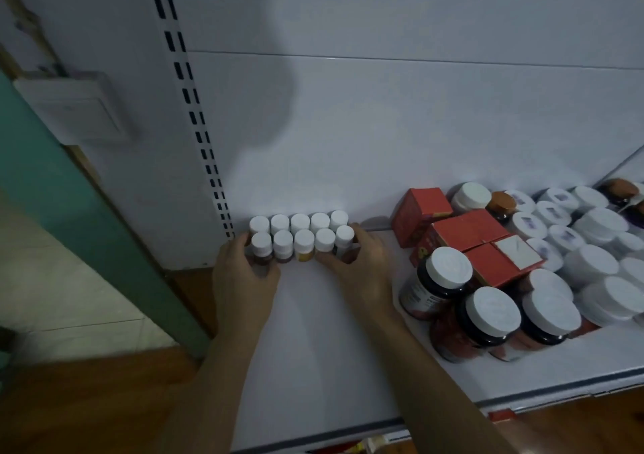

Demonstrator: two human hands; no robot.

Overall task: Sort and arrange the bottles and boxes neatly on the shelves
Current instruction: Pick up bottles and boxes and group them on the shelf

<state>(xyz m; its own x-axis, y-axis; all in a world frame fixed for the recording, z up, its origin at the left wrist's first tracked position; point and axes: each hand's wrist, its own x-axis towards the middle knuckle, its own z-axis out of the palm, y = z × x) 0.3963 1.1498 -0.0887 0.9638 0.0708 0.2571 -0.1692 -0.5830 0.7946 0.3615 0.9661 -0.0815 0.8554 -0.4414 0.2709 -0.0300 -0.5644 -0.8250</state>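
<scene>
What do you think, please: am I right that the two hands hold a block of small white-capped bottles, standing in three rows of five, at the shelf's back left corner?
Not quite: the head view shows the small white-capped bottles in two rows of five, not three. Otherwise yes: the left hand and right hand hold the block at the back left corner of the shelf.
</scene>
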